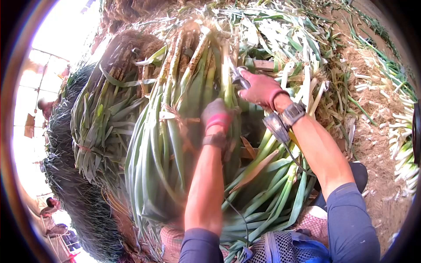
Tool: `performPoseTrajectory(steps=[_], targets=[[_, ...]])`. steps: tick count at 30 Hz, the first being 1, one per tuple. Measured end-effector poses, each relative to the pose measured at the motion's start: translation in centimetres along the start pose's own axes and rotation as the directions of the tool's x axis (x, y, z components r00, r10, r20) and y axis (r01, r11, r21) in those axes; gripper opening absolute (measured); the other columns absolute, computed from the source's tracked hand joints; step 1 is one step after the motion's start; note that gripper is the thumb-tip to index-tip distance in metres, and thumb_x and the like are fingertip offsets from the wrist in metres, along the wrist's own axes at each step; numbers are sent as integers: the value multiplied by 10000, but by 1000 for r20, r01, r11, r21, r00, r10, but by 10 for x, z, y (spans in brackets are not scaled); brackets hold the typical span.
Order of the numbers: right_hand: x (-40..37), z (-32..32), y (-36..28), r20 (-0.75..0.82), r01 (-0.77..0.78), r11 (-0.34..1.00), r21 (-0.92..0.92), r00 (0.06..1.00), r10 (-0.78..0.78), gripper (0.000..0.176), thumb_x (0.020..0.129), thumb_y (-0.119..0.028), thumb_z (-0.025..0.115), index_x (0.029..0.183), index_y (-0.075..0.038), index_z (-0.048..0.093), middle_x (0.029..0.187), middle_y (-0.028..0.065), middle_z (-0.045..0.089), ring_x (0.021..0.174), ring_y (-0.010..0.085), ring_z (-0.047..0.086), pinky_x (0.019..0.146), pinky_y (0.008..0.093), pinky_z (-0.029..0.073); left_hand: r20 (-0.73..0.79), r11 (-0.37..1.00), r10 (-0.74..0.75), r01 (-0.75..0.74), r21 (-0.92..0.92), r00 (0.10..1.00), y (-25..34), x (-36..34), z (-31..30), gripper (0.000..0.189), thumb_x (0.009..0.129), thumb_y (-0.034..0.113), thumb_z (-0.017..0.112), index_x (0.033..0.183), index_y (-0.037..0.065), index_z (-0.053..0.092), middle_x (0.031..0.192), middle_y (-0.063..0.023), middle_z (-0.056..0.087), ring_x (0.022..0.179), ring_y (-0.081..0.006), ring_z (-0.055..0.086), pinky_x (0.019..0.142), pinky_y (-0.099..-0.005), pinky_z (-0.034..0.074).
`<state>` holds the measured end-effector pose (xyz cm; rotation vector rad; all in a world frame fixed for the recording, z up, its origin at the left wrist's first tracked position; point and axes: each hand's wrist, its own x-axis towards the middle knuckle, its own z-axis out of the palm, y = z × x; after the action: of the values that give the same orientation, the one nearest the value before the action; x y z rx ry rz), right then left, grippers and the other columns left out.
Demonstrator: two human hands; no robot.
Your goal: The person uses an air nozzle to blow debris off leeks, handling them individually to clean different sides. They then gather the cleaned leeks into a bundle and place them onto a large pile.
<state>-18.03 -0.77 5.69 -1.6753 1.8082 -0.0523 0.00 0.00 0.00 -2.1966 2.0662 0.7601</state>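
My left hand, in a grey and pink glove, is closed around a green onion stalk at the front of a large bundle of green onions. Motion blurs its fingers a little. My right hand, in a red glove, grips a hand tool with dark handles, its tip pointing up beside that same stalk. The bundle's leaves hang down toward me, and its brown, dirt-marked stems and roots point away. A tie crosses the bundle left of my left hand.
Another tied bundle stands at left, before a long dark-green stack of onions. Trimmed white-stemmed onions and loose peelings lie behind and right. More onions line the far right. People appear at the left edge.
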Motion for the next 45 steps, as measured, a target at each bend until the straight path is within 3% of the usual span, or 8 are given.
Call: performPoseTrajectory(steps=[3,10,19,24,31,36,43,45], targets=[[-32,10,11,-54,75,996,48,996,-73,817,905,-428,677,1613,-123,406,1120,167,756,1016,332,733,943,447,542,57,999,30,-32,18,998,2,-17,-10,455,812,422,830,1093,66,800,1112,-223,765,1065,-375,744,934,-452,593],[-106,24,19,-27,18,999,46,999,-16,810,911,-435,673,1628,-177,397,1158,197,754,1111,377,711,1022,457,514,209,998,55,-59,14,976,-23,-81,10,467,797,441,859,1059,61,790,1047,-212,765,1012,-378,739,906,-468,565],[-88,32,16,-90,3,995,97,996,5,822,891,-424,685,1633,-225,393,1237,170,744,1178,361,694,1078,519,462,140,1000,30,-30,1,990,-22,-121,22,386,839,357,791,1100,72,786,1117,-213,755,1041,-392,732,911,-470,580],[-126,20,17,65,-84,990,112,995,77,873,897,-442,689,1653,-177,344,1114,171,754,1015,342,734,930,446,555,107,999,44,-46,11,993,-17,-125,29,339,828,341,787,1018,61,803,1050,-212,766,993,-397,744,883,-472,588],[-204,37,46,190,246,969,-24,953,-238,874,891,-511,686,1640,-189,373,973,184,743,934,353,739,877,453,566,204,973,223,-231,15,953,9,-148,47,313,848,365,751,1034,118,797,1026,-175,779,972,-371,756,865,-479,601],[-191,23,69,-81,50,998,-24,995,-52,849,885,-467,686,1620,-151,402,953,199,749,945,396,728,887,481,554,256,920,351,-382,83,901,29,-162,44,330,865,395,715,1052,135,800,1038,-171,771,1007,-349,744,923,-467,577],[-169,34,44,6,94,989,110,995,-95,867,888,-462,717,1626,-145,388,997,256,736,958,407,723,884,477,546,-66,837,132,-147,-528,989,-10,-112,36,267,915,193,704,1095,8,771,924,-149,790,844,-233,757,809,-379,576],[-160,31,32,75,78,988,133,993,-89,861,892,-460,717,1627,-153,390,1009,242,743,955,402,725,904,473,548,75,778,-11,55,-626,997,-13,-99,24,290,918,181,696,1130,-5,762,986,-169,795,904,-265,766,847,-376,572]])
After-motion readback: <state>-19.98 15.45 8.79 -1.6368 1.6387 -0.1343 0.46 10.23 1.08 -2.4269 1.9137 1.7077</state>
